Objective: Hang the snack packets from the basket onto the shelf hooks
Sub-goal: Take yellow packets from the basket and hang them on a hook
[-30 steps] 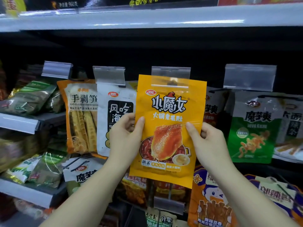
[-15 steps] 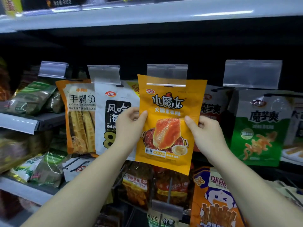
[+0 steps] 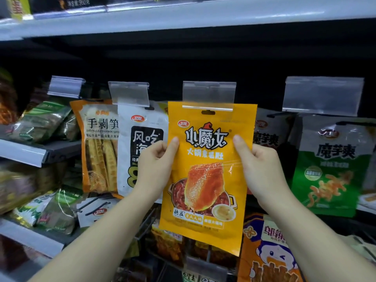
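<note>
I hold a yellow-orange snack packet (image 3: 205, 180) upright in front of the shelf. My left hand (image 3: 156, 163) pinches its left edge and my right hand (image 3: 258, 165) pinches its right edge, thumbs on the front. The packet's top edge sits behind the lower lip of a clear plastic price-tag holder (image 3: 209, 94) on the middle hook. The hang hole near the top is at the holder's lower lip; the hook itself is hidden. The basket is out of view.
A white packet (image 3: 140, 127) and a bamboo-shoot packet (image 3: 97, 143) hang to the left. Green and white packets (image 3: 333, 163) hang to the right. More packets hang below, including an orange one (image 3: 268, 251). Grey shelf edges (image 3: 22, 151) with bagged goods stand at left.
The packet has shifted slightly so its hang hole now shows just under the clear tag holder. Both hands have slid higher up its edges and keep their grip.
</note>
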Available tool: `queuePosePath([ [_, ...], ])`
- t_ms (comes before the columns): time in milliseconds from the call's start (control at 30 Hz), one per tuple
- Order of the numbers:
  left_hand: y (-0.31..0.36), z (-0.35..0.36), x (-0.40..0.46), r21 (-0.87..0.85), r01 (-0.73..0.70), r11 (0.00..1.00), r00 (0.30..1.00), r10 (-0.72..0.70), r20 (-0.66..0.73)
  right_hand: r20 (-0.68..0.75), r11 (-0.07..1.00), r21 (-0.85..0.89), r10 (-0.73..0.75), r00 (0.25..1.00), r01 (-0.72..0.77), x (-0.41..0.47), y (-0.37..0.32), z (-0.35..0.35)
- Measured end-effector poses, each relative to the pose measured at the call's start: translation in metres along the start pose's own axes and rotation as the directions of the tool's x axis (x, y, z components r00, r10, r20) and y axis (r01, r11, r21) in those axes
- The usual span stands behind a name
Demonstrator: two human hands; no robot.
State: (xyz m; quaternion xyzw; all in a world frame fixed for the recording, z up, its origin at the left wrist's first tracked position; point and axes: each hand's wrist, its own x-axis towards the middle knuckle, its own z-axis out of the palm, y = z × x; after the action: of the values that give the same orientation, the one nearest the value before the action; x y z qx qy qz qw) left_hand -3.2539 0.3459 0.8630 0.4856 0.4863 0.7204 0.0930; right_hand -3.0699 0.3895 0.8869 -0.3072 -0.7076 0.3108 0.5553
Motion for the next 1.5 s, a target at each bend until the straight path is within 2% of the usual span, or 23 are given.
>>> queuePosePath([
  [200,-0.002,0.000,0.001,0.006,-0.026,1.000,1.000,0.026,-0.005,0.010,0.999,0.048,0.003,1.000,-0.003,-0.006,-0.003,0.000],
  [367,0.011,-0.002,0.004,-0.161,-0.041,0.986,0.990,0.062,0.126,-0.052,0.986,0.161,-0.037,0.998,0.045,-0.007,-0.008,-0.003],
  [467,0.018,-0.001,0.010,-0.250,0.001,0.968,0.994,0.027,0.108,-0.069,0.979,0.183,-0.081,0.994,0.093,-0.004,-0.009,-0.002],
  [600,0.023,0.004,0.019,-0.297,0.047,0.954,0.997,-0.026,0.074,-0.079,0.972,0.227,-0.046,0.996,0.063,0.000,-0.013,0.001],
  [800,0.018,0.005,0.024,-0.269,0.060,0.961,0.998,-0.056,0.021,-0.098,0.974,0.223,-0.013,0.995,0.034,0.003,-0.014,0.003],
  [967,0.015,0.007,0.025,-0.254,0.073,0.964,0.997,-0.078,-0.007,-0.090,0.978,0.203,-0.041,0.995,0.058,0.004,-0.016,0.005],
  [1300,0.010,0.008,0.025,-0.221,0.081,0.972,0.996,-0.075,0.038,-0.091,0.979,0.205,-0.006,0.996,0.024,0.004,-0.010,0.009],
  [1500,0.012,0.005,0.028,-0.194,0.048,0.980,0.998,-0.041,0.041,-0.101,0.980,0.186,-0.050,0.994,0.068,0.006,-0.012,0.012],
])
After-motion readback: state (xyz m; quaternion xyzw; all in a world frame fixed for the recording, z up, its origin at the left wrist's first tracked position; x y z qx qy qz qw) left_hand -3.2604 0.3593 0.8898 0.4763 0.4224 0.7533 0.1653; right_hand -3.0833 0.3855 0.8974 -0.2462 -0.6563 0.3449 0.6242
